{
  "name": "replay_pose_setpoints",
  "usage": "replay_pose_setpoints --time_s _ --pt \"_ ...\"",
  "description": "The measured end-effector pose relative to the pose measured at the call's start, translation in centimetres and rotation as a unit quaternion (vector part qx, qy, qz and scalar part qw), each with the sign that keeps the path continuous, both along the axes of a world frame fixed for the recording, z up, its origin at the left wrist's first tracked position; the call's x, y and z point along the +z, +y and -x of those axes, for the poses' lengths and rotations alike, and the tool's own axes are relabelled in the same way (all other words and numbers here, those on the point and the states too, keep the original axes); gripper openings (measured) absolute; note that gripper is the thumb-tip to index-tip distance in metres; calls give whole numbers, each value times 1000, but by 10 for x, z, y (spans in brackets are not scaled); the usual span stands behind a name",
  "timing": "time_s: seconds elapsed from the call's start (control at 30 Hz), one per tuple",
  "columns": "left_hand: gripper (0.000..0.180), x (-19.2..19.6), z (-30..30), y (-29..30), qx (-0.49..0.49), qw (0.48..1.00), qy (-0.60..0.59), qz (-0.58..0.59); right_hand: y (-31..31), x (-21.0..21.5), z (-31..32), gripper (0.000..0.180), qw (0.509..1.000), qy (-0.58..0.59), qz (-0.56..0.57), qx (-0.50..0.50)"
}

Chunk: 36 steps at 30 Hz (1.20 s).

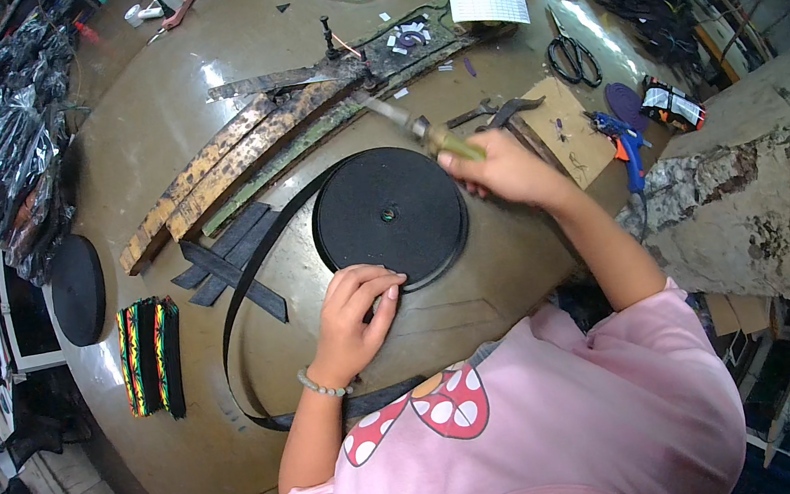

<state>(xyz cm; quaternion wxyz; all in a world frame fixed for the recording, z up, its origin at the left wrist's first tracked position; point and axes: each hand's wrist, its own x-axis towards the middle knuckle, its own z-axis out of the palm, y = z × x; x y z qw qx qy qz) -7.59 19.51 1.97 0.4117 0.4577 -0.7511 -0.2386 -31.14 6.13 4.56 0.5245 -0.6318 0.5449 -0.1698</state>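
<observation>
A large flat roll of black webbing (390, 212) lies in the middle of the table. From it a loose black strap (240, 309) loops out to the left and back toward my shirt. My left hand (359, 315), with a beaded bracelet at the wrist, has its fingers bent together against the roll's near edge; whatever lies under them is hidden. My right hand (505, 169) is closed round a tool with a yellow-green handle (462, 149), above the roll's far right edge. The tool's metal shaft points to the far left and is blurred, so its kind is unclear.
Long rusty metal bars (240, 147) stretch across behind the roll. Short black strips (233, 260), patterned bands (150, 357) and another black roll (78, 290) lie left. To the right are scissors (573, 58), pincers (512, 111), cardboard (566, 132) and a blue glue gun (625, 146).
</observation>
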Motion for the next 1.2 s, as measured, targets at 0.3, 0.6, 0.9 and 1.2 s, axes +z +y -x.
replay_pose_setpoints --time_s 0.3,0.6,0.9,1.2 --pt "10 45 -25 -22 66 997 9 -25 -11 22 36 39 992 68 98 29" --pt "15 34 -76 -101 223 970 -76 50 -31 21 28 34 998 -39 37 20" --pt "20 9 -94 -147 258 950 -163 71 -29 30 26 29 999 -50 9 6" --pt "18 2 -84 -160 280 939 -176 91 -33 26 28 32 996 -92 -20 3"
